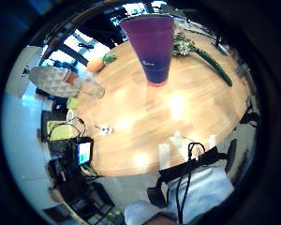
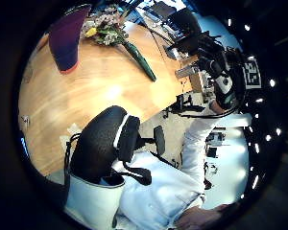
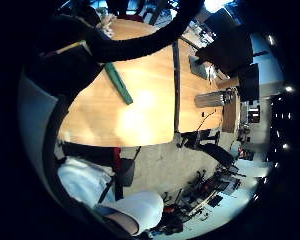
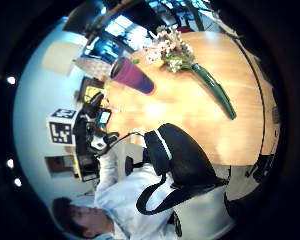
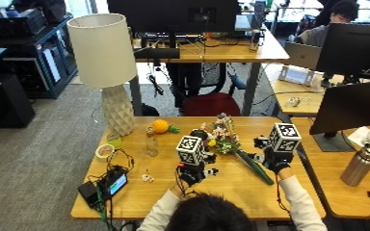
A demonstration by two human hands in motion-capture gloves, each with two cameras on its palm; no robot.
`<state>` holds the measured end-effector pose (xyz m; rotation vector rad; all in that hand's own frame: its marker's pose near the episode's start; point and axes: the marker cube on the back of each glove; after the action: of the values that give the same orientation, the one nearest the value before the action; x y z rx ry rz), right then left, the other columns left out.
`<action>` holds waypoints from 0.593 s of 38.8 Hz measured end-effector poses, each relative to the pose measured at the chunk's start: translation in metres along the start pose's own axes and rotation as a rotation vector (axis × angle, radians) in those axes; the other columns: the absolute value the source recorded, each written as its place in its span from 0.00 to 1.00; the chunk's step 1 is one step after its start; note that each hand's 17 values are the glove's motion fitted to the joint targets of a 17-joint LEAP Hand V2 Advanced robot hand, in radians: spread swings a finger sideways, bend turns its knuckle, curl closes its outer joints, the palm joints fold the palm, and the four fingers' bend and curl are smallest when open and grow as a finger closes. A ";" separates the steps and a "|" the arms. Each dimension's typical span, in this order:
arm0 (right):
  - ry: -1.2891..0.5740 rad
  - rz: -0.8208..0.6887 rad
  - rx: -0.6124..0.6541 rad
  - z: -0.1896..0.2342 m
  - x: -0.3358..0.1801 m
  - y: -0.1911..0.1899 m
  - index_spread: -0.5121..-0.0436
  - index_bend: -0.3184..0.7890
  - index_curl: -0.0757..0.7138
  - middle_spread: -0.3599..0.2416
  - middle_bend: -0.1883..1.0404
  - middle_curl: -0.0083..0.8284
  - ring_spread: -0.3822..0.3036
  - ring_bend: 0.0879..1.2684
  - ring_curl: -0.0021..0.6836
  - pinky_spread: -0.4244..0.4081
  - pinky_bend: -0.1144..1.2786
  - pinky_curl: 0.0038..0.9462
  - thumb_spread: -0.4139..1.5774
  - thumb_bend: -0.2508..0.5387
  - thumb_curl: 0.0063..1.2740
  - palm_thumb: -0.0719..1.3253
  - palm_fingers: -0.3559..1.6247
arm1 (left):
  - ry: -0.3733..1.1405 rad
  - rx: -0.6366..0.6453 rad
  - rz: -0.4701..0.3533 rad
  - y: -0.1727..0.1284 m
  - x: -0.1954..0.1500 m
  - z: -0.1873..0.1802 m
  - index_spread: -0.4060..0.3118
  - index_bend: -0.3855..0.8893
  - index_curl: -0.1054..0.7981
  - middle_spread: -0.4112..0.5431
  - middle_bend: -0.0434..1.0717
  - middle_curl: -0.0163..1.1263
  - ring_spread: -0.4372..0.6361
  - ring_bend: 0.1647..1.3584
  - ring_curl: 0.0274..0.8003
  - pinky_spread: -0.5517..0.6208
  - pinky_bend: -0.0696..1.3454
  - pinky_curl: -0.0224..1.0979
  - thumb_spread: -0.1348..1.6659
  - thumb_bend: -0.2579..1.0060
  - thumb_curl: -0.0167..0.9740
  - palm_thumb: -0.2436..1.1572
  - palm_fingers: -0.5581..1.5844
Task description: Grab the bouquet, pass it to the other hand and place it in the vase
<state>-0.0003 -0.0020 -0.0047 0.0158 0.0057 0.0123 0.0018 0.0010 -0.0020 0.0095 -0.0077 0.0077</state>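
The bouquet (image 5: pixel 227 139) of pale and yellow flowers lies on the wooden table (image 5: pixel 146 197), its green wrapped stems (image 5: pixel 257 169) pointing toward the right front. The purple vase (image 1: pixel 152 47) stands upright beside the flower heads; in the outside view it is mostly hidden behind my left hand's gear. My left hand (image 5: pixel 191 174) hovers above the table in front of the vase and holds nothing. My right hand (image 5: pixel 275 161) is raised just right of the stem end, not touching it. The bouquet (image 4: pixel 172 52) and vase (image 4: pixel 132 76) also show from the right palm.
A white lamp (image 5: pixel 108 72) stands at the table's back left, with an orange (image 5: pixel 161 126) and a small glass bottle (image 5: pixel 151 144) near it. A tape roll (image 5: pixel 105 151) and a small screen device (image 5: pixel 111 184) lie at the left. A monitor (image 5: pixel 355 108) stands to the right.
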 end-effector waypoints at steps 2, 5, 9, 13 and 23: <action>0.003 0.017 0.003 -0.003 0.001 -0.002 0.77 0.31 0.11 0.61 0.37 0.12 0.68 0.32 0.17 0.68 0.48 0.15 0.45 0.57 0.05 0.29 0.51 | -0.004 0.003 0.003 0.001 0.001 -0.001 0.62 0.39 0.16 0.53 0.25 0.08 0.56 0.21 0.07 0.66 0.25 0.08 0.35 0.31 0.08 0.33 0.39; 0.008 0.057 -0.010 -0.003 0.008 -0.013 0.72 0.31 0.15 0.62 0.38 0.17 0.71 0.37 0.28 0.73 0.53 0.22 0.54 0.57 0.07 0.32 0.50 | -0.007 0.003 0.010 0.002 0.003 -0.001 0.63 0.40 0.18 0.55 0.25 0.12 0.61 0.24 0.13 0.71 0.26 0.11 0.45 0.30 0.10 0.35 0.38; 0.003 0.091 -0.028 -0.001 0.021 -0.029 0.68 0.32 0.16 0.63 0.39 0.23 0.74 0.41 0.35 0.77 0.56 0.27 0.62 0.55 0.09 0.33 0.48 | -0.011 -0.002 0.011 0.006 0.005 -0.003 0.64 0.40 0.21 0.58 0.26 0.15 0.66 0.26 0.17 0.76 0.27 0.14 0.53 0.29 0.13 0.35 0.36; -0.009 0.139 -0.035 -0.002 0.030 -0.040 0.65 0.32 0.16 0.63 0.40 0.26 0.74 0.43 0.39 0.78 0.58 0.30 0.66 0.52 0.11 0.34 0.47 | -0.007 0.000 0.018 0.004 0.004 0.001 0.65 0.41 0.24 0.59 0.26 0.18 0.69 0.28 0.19 0.79 0.28 0.17 0.58 0.27 0.16 0.36 0.36; -0.068 0.270 -0.083 0.016 0.063 -0.070 0.68 0.33 0.17 0.64 0.40 0.33 0.75 0.47 0.44 0.80 0.61 0.34 0.72 0.44 0.14 0.37 0.46 | -0.007 -0.010 0.014 0.011 0.001 -0.001 0.65 0.41 0.29 0.61 0.26 0.22 0.72 0.30 0.22 0.82 0.28 0.21 0.65 0.23 0.21 0.37 0.34</action>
<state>0.0639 -0.0718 0.0095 -0.0664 -0.0648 0.2818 0.0027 0.0120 -0.0030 -0.0010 -0.0149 0.0221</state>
